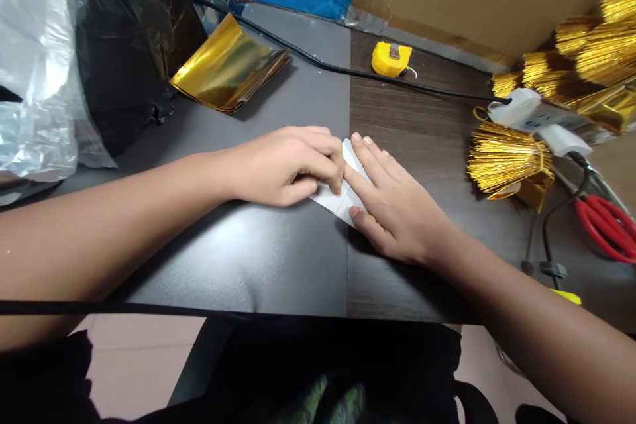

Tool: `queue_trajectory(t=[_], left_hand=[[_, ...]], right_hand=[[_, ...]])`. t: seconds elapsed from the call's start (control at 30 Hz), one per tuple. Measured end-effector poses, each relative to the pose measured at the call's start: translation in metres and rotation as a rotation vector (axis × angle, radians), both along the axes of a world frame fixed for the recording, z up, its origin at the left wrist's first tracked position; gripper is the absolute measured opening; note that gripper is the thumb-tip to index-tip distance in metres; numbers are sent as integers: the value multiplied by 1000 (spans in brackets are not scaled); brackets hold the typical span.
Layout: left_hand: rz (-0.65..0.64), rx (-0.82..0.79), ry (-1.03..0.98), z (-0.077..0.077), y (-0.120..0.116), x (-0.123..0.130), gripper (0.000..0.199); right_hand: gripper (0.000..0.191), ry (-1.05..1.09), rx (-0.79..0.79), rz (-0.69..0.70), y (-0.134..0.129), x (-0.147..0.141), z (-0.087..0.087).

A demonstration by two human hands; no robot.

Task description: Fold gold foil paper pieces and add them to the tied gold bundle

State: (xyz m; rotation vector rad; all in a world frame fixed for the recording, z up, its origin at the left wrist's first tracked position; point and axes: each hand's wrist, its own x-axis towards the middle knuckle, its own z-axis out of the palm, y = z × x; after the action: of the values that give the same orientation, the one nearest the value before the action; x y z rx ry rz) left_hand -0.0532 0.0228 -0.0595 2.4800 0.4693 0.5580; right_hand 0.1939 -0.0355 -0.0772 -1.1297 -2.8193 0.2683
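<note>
A small folded piece of paper (350, 202), white on the visible side, lies across the seam between the grey and the dark wood-grain surface. My left hand (301, 165) is curled over its left part, fingers bent and fingertips on the paper. The left thumb is tucked below the fingers, and part of the paper is hidden under this hand. Flat on the right part rests my right hand (392, 202), fingers stretched out and thumb on the lower edge.
A stack of gold foil paper (228, 66) lies at the upper left by a black plastic bag (129, 33). A black cable (318, 65) crosses behind my hands, near a yellow tape measure (390, 59). Gold folded bundles (509, 159), a white power strip (541, 116) and red-handled scissors (606, 228) are right.
</note>
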Motion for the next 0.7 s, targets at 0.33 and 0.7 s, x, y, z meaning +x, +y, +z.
queue_trajectory(t=[0.33, 0.7], left_hand=[[25, 22, 100, -4, 4, -3, 17], [45, -41, 86, -5, 8, -2, 16]], right_hand=[[73, 10, 48, -36, -6, -7, 3], [71, 26, 3, 55, -8, -6, 2]])
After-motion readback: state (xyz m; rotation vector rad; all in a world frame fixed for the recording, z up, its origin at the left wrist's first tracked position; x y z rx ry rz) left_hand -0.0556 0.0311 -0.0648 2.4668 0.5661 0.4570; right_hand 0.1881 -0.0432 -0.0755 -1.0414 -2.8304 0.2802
